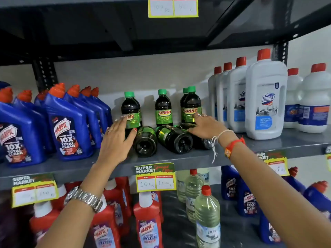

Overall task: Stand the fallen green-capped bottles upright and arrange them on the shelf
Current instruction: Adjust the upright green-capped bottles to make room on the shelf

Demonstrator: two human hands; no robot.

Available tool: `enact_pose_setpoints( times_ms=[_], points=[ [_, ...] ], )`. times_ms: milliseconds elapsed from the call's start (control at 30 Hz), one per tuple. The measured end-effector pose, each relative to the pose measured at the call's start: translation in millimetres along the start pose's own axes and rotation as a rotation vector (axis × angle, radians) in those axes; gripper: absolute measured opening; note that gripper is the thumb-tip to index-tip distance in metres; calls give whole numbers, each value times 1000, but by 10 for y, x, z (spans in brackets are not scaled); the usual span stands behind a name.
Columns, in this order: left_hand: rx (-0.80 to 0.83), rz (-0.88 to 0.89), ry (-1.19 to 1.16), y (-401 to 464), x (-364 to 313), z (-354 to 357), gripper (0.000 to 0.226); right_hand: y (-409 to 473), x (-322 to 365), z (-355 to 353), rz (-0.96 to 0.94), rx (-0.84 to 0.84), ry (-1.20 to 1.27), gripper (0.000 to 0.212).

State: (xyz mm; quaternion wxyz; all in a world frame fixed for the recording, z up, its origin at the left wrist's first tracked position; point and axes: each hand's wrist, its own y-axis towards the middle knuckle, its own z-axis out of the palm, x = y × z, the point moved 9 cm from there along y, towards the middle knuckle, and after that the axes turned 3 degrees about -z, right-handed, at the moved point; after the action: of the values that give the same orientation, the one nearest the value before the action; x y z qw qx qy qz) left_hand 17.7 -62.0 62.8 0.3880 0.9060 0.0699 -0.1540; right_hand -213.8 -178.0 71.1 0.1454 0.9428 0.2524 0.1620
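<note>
Several dark green-capped bottles with green SUNNY labels stand at the back of the grey middle shelf point(179, 159): one on the left point(130, 109), one in the middle point(163, 108) and a pair on the right point(192, 102). In front of them lie three fallen bottles with their bases towards me: one on the left point(145, 143), one in the middle point(174, 138) and a third point(206, 143) mostly hidden under my right hand. My left hand point(116, 140) cups the lower part of the left upright bottle, fingers on one side and thumb on the other. My right hand point(206, 127) is spread, its fingertips touching the right upright bottle's label.
Blue Harpic bottles point(68, 129) crowd the shelf on the left, and white Domex bottles point(266, 97) stand on the right. The shelf above hangs low. Price tags point(155, 177) hang on the shelf's front edge. Red Harpic bottles point(147, 219) and clear bottles point(207, 217) fill the shelf below.
</note>
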Motion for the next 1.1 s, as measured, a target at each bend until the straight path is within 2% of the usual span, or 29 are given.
enact_pose_setpoints(
  times_ms=[100, 167, 333, 500, 567, 700, 833, 867, 967, 1067, 1100],
  points=[
    [30, -106, -56, -82, 217, 15, 57, 49, -67, 112, 35, 141, 70, 57],
    [109, -153, -31, -153, 332, 68, 51, 64, -89, 118, 71, 223, 169, 64],
    [417, -208, 222, -306, 501, 280, 51, 93, -156, 153, 137, 383, 255, 35],
    [487, -194, 316, -347, 479, 318, 57, 102, -158, 199, 199, 426, 389, 32],
    [477, -144, 379, -372, 452, 305, 54, 112, -181, 191, 219, 384, 402, 34],
    [501, 34, 567, -437, 351, 328, 42, 126, -235, 144, 226, 272, 506, 24],
    [505, 99, 681, -476, 296, 315, 40, 98, -376, -24, 279, 106, 648, 56],
    [503, 99, 695, -478, 294, 315, 41, 92, -396, -82, 277, 45, 711, 59],
    [512, 93, 681, -467, 308, 349, 45, 60, -446, -285, 222, -233, 885, 52],
    [502, 16, 615, -445, 340, 320, 48, -38, -531, -401, 241, -432, 832, 86],
    [499, 6, 608, -449, 334, 316, 48, -86, -551, -420, 243, -482, 807, 89]
  ],
)
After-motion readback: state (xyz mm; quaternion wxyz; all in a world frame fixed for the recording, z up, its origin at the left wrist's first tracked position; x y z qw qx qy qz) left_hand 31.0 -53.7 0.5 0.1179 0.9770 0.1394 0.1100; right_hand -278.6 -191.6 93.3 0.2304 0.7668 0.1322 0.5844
